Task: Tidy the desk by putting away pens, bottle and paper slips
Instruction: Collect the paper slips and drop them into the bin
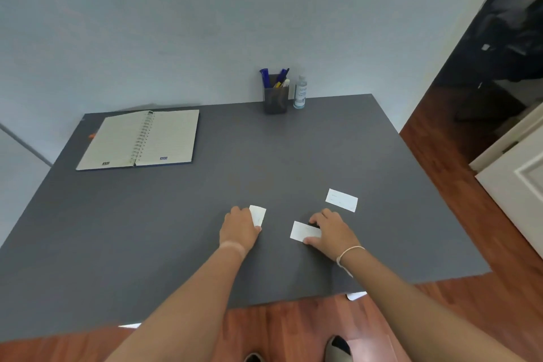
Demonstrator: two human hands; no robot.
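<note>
The writing on the three paper slips is too faint to read, and the label on the clear bottle [300,94] is blurred; an orange scrap at the desk's far left edge cannot be identified. The left hand [239,229] curls around one white slip [258,215], pinching it so that it stands tilted off the grey desk [176,214], part of it hidden behind the fingers. The right hand [330,231] lies flat with thumb and fingers gripping the end of a second slip [304,231] that lies on the desk. A third slip [341,200] lies free just beyond the right hand. By the far wall, a dark mesh cup [275,101] holds the pens [280,78], the bottle just beside it. An open spiral notebook [141,139] lies far left on the matte desktop.
</note>
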